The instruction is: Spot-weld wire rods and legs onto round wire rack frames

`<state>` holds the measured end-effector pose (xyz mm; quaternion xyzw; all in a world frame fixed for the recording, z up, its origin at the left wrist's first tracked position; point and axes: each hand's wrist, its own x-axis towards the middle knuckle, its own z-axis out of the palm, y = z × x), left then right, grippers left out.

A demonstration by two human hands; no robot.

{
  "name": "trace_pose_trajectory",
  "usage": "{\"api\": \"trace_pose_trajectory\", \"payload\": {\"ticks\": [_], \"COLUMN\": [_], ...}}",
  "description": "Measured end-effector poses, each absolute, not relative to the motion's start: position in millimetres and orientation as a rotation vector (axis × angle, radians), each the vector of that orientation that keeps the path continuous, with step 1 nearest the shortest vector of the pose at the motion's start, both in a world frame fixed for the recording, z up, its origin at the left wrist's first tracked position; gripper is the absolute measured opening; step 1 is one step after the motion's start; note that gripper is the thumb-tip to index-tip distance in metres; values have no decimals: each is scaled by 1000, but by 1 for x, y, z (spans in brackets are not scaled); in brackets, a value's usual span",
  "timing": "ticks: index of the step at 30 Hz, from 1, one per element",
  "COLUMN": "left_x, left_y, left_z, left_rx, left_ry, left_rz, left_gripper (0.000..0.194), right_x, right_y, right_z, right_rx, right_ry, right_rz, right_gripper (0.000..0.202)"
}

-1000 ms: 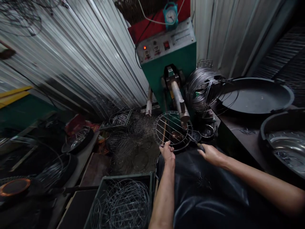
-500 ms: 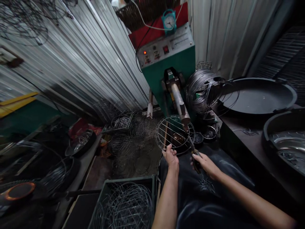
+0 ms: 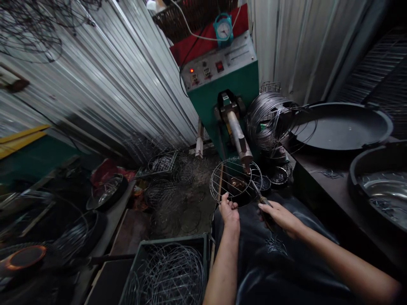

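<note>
My left hand (image 3: 229, 214) is closed on the near rim of a round wire rack (image 3: 227, 180), a ring crossed by thin parallel bars. The rack hangs tilted under the tip of the metal electrode arm (image 3: 239, 137) of a green spot welder (image 3: 203, 101). In my right hand (image 3: 281, 216) is a pair of pliers (image 3: 259, 195), its jaws pointing up at the rack's right rim beneath the electrode. Whether the jaws grip the rim or a small wire piece, I cannot tell. Small bent wire pieces (image 3: 276, 245) lie on the black apron (image 3: 254, 262) on my lap.
A green crate (image 3: 206, 254) full of round wire racks stands at lower left. Right of the welder hangs a wire coil (image 3: 267, 118). Large black pans (image 3: 340, 127) sit on the right-hand bench, and small bowls (image 3: 280, 176) of metal bits stand below the coil.
The rack has shifted slightly right and down and tilted more under the electrode. My right hand and pliers have moved a little to the right; the view has shifted slightly.
</note>
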<state>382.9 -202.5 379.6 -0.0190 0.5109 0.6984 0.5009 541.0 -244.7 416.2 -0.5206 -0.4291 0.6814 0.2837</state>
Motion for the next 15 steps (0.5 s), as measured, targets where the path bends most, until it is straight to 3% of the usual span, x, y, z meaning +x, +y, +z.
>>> {"api": "trace_pose_trajectory", "payload": {"ticks": [7, 15], "left_x": [389, 391], "left_y": [-206, -201], "left_z": [375, 360], "left_rx": [-57, -168], "left_ry": [1156, 991], "left_rz": [1661, 1538], "left_gripper": [41, 44], "right_x": [538, 545], "right_y": [-244, -248], "right_z": [419, 408], "right_rx": [-1388, -724], "right_ry": [-1143, -483], "right_rz": [1706, 2207], "right_gripper": [31, 33]}}
